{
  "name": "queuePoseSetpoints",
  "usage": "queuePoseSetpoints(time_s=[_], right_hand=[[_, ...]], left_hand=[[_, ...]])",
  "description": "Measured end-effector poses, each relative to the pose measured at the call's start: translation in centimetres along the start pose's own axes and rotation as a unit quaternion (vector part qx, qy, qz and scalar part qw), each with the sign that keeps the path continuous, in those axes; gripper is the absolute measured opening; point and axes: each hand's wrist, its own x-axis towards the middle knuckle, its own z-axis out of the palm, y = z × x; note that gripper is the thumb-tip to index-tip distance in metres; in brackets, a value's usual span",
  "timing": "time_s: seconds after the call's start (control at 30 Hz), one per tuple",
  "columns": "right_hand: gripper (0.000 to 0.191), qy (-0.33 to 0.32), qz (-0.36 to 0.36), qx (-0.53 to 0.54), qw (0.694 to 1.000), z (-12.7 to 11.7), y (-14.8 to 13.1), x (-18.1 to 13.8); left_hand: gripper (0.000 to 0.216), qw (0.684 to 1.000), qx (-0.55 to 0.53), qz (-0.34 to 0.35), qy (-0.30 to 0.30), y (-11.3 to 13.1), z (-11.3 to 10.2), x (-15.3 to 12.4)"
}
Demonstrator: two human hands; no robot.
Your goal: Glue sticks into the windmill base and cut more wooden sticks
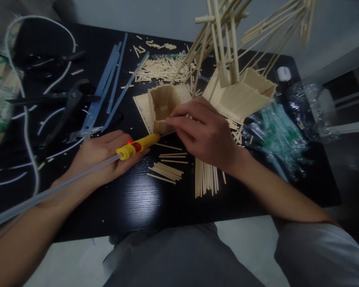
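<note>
My left hand (103,155) is closed around a yellow hot glue gun (146,142) with a long clear glue stick (62,187) feeding into its back. The gun's tip meets the lower front edge of a small box built of wooden sticks (164,101). My right hand (205,129) pinches at the box's front right corner, thumb and forefinger together; whatever lies between the fingertips is too small to make out. Below the box, several short cut sticks (167,171) lie loose. A row of longer sticks (206,177) sits beneath my right wrist.
A tall stick structure (245,93) rises at the back right, beside green plastic wrapping (278,131). Behind the box is a heap of short stick pieces (164,68). Spare glue sticks (107,79), pliers (73,95) and a white cable (26,131) lie on the left.
</note>
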Motion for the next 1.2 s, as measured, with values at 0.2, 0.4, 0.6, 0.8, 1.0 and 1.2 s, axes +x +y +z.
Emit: queuePoseSetpoints(time_s=[0.2, 0.4, 0.6, 0.8, 1.0, 1.2], right_hand=[[0.024, -0.003, -0.004, 0.006, 1.000, 0.05, 0.05, -0.02], [0.024, -0.008, -0.007, 0.005, 1.000, 0.02, 0.08, 0.04], [0.024, -0.008, -0.009, 0.004, 1.000, 0.07, 0.18, -0.02], [0.027, -0.012, -0.013, -0.004, 1.000, 0.01, 0.27, -0.06], [0.028, -0.019, -0.013, -0.013, 1.000, -0.23, 0.16, 0.11], [0.028, -0.029, -0.010, -0.004, 1.000, -0.47, 0.13, 0.25]], left_hand=[[0.036, 1.000, 0.003, 0.015, 0.004, 0.08, 0.00, 0.06], [0.038, 1.000, 0.018, 0.011, -0.004, -0.22, 0.14, -0.07], [0.038, 1.000, 0.009, 0.004, 0.000, 0.07, -0.03, -0.04], [0.036, 1.000, 0.009, 0.009, 0.014, 0.14, 0.17, -0.23], [0.032, 0.995, 0.058, 0.070, 0.048, 0.08, 0.54, -0.14], [0.031, 0.990, 0.082, 0.088, 0.073, 0.58, 0.21, -0.35]])
